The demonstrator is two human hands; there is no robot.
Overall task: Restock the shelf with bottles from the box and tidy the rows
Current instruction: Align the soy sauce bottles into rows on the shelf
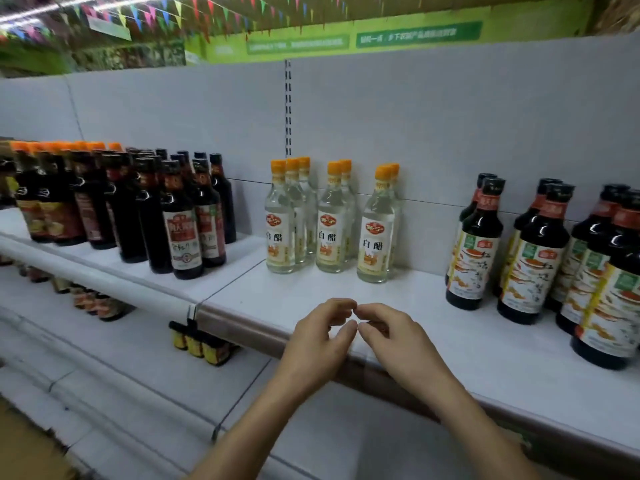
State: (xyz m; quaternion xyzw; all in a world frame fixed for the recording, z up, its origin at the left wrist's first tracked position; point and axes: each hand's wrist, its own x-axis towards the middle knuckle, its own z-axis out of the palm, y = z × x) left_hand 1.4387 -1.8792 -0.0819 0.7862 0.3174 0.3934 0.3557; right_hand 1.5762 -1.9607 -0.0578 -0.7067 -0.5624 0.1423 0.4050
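Nothing is held by the loosely curled fingers point(337, 304). Clear bottles point(330, 237) beyond them (judged heavy, slippery, breakable) should be gripped mid-body.

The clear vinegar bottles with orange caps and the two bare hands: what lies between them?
Nothing: the head view shows only bare white shelf board between the clear orange-capped vinegar bottles, the left hand and the right hand.

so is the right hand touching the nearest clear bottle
Apart. The head view shows the right hand at the shelf edge, with bare shelf plainly visible between it and the nearest clear bottle.
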